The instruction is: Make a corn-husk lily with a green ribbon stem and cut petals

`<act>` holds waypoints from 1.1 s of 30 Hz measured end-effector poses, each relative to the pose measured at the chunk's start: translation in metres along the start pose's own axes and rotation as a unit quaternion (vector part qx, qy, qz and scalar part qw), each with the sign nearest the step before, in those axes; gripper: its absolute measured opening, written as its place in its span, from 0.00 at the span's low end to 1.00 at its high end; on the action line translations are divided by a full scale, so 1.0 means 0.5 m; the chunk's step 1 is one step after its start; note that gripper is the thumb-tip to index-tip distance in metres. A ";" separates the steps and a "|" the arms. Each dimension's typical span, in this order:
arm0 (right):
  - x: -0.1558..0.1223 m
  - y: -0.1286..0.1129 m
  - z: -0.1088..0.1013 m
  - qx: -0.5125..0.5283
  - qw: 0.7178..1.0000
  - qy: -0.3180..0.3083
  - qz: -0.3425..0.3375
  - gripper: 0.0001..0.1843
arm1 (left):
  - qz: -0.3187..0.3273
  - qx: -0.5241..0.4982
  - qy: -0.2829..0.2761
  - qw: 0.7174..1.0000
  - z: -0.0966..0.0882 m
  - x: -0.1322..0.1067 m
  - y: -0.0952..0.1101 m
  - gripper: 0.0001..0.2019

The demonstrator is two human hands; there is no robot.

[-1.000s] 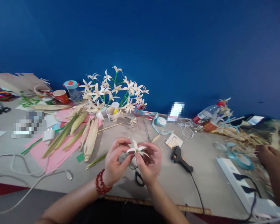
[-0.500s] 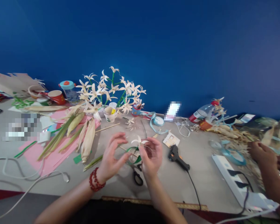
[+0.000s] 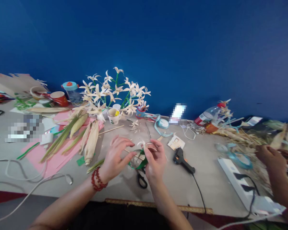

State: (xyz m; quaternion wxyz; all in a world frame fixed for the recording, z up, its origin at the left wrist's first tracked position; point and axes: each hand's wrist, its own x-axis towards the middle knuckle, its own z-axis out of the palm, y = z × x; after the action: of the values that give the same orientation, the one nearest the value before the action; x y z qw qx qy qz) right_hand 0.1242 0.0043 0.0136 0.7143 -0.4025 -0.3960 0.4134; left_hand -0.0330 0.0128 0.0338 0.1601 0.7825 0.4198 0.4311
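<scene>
My right hand is closed around the base of a small pale husk flower, its thumb and fingers pinched together. A strip of green tape hangs beside its thumb. To the left, my left hand, with red beads at the wrist, is curved with thumb and fingers apart, close to the flower. Black-handled scissors lie under the hands, their blades mostly hidden. A black glue gun lies right of my right hand.
Many white husk flowers on green stems stand at the back by a paper cup. Corn husks lie on pink paper at left. A power strip sits at right, near another person's hand.
My left hand's fingers have drawn lower and nearer the flower. The flower has tipped slightly in my right hand, which keeps its pinch. The view has shifted slightly.
</scene>
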 end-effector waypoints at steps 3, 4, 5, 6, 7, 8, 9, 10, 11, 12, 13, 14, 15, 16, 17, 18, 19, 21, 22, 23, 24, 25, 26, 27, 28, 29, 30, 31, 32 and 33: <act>-0.009 -0.007 0.008 0.001 1.000 0.001 0.005 0.17 | 0.041 0.048 0.054 0.997 0.017 0.008 0.030 0.05; -0.011 -0.009 0.009 0.000 1.000 0.002 0.003 0.17 | 0.050 0.057 0.064 0.995 0.022 0.009 0.036 0.04; -0.012 -0.010 0.010 -0.003 1.000 0.004 0.000 0.18 | 0.056 0.063 0.070 0.994 0.026 0.011 0.039 0.02; -0.013 -0.012 0.011 -0.009 1.000 0.006 -0.003 0.18 | 0.058 0.064 0.073 0.994 0.029 0.012 0.041 0.01; -0.012 -0.012 0.011 -0.015 1.000 0.009 -0.006 0.18 | 0.058 0.062 0.075 0.994 0.031 0.013 0.043 0.01; -0.012 -0.013 0.011 -0.021 1.000 0.012 -0.009 0.18 | 0.057 0.057 0.077 0.994 0.032 0.014 0.043 0.01; -0.011 -0.012 0.011 -0.026 1.000 0.014 -0.011 0.18 | 0.056 0.048 0.078 0.994 0.032 0.015 0.044 0.02; -0.010 -0.012 0.010 -0.028 0.999 0.015 -0.011 0.18 | 0.054 0.037 0.076 0.995 0.031 0.016 0.045 0.03; -0.010 -0.011 0.010 -0.029 0.999 0.015 -0.010 0.19 | 0.055 0.024 0.074 0.995 0.029 0.017 0.046 0.04; -0.009 -0.010 0.009 -0.029 0.999 0.016 -0.009 0.19 | 0.057 0.009 0.071 0.996 0.026 0.018 0.047 0.05; -0.008 -0.009 0.008 -0.027 0.999 0.017 -0.008 0.19 | 0.057 -0.008 0.066 0.996 0.025 0.017 0.047 0.05; -0.007 -0.008 0.007 -0.025 1.000 0.017 -0.007 0.19 | 0.051 -0.030 0.058 0.997 0.023 0.016 0.046 0.05; -0.006 -0.007 0.005 -0.024 1.000 0.019 -0.007 0.19 | 0.036 -0.057 0.050 0.996 0.023 0.014 0.042 0.04; -0.005 -0.006 0.004 -0.023 0.999 0.021 -0.007 0.19 | 0.011 -0.091 0.048 0.995 0.023 0.010 0.035 0.04; -0.003 -0.006 0.001 -0.022 0.999 0.023 -0.007 0.18 | -0.022 -0.126 0.046 0.991 0.023 0.006 0.024 0.04; 0.000 -0.006 -0.001 -0.022 0.999 0.025 -0.008 0.18 | -0.064 -0.163 0.061 0.983 0.024 0.001 0.008 0.06; 0.002 -0.006 -0.003 -0.020 0.999 0.026 -0.009 0.18 | -0.097 -0.194 0.089 0.972 0.025 -0.004 -0.011 0.10; 0.007 -0.008 -0.007 -0.011 1.000 0.026 -0.010 0.19 | -0.151 -0.190 0.109 0.964 0.023 -0.013 -0.055 0.15; 0.010 -0.009 -0.009 -0.005 1.000 0.026 -0.010 0.19 | -0.174 -0.153 0.099 0.968 0.020 -0.017 -0.078 0.17; 0.012 -0.010 -0.009 0.001 1.000 0.026 -0.011 0.19 | -0.185 -0.109 0.072 0.974 0.016 -0.019 -0.099 0.18; 0.013 -0.010 -0.010 0.007 1.000 0.026 -0.010 0.19 | -0.184 -0.057 0.022 0.981 0.011 -0.021 -0.115 0.18; 0.013 -0.010 -0.009 0.011 1.000 0.025 -0.009 0.19 | -0.166 -0.002 -0.037 0.985 0.005 -0.023 -0.127 0.18; 0.013 -0.010 -0.009 0.014 1.000 0.025 -0.007 0.18 | -0.138 0.043 -0.085 0.986 0.000 -0.023 -0.134 0.17; 0.012 -0.009 -0.008 0.017 1.000 0.023 -0.004 0.18 | -0.108 0.078 -0.114 0.984 -0.005 -0.022 -0.134 0.13; 0.010 -0.007 -0.008 0.018 1.000 0.019 -0.001 0.19 | -0.079 0.101 -0.127 0.984 -0.009 -0.021 -0.129 0.09; 0.008 -0.005 -0.007 0.017 1.000 0.015 0.002 0.19 | -0.055 0.107 -0.125 0.985 -0.012 -0.019 -0.119 0.09; 0.006 -0.002 -0.007 0.014 1.000 0.011 0.003 0.19 | -0.040 0.098 -0.112 0.988 -0.013 -0.016 -0.104 0.14; 0.003 0.000 -0.007 0.008 1.000 0.008 0.003 0.19 | -0.031 0.070 -0.101 0.992 -0.014 -0.013 -0.088 0.18; -0.001 0.001 -0.007 0.001 1.000 0.004 0.000 0.20 | -0.028 0.019 -0.097 0.995 -0.014 -0.009 -0.070 0.17; -0.004 0.001 -0.007 -0.007 1.000 0.002 -0.004 0.20 | -0.034 -0.048 -0.082 0.995 -0.013 -0.006 -0.051 0.15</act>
State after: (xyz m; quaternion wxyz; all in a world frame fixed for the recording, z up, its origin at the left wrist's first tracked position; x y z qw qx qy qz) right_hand 0.1264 0.0017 0.0116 0.7137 -0.4068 -0.3994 0.4070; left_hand -0.0524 0.0251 0.0202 0.2463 0.7917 0.4107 0.3793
